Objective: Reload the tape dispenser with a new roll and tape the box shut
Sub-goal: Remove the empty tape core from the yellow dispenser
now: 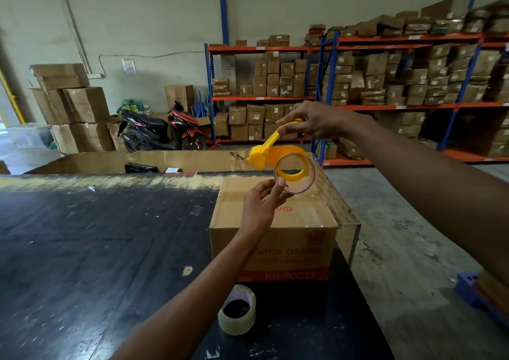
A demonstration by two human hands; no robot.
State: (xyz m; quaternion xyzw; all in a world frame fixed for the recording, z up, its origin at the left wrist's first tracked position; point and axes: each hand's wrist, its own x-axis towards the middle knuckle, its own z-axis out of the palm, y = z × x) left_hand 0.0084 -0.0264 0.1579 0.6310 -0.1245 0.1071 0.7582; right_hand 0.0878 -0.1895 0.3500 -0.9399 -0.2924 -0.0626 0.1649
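Observation:
My right hand (312, 120) grips the handle of a yellow tape dispenser (264, 153), held up in the air above the cardboard box (275, 233). My left hand (261, 208) pinches the rim of an empty tape core (308, 178), a thin ring that sits at the dispenser's yellow hub. A full roll of clear tape (238, 308) lies flat on the black table (96, 249), just in front of the box. The box stands near the table's right edge with its top flaps folded down.
A large open carton (110, 161) lies beyond the table's far edge. A parked motorbike (162, 131), stacked boxes (71, 106) and loaded shelves (385, 84) stand behind. Bare concrete floor (399, 235) runs along the right.

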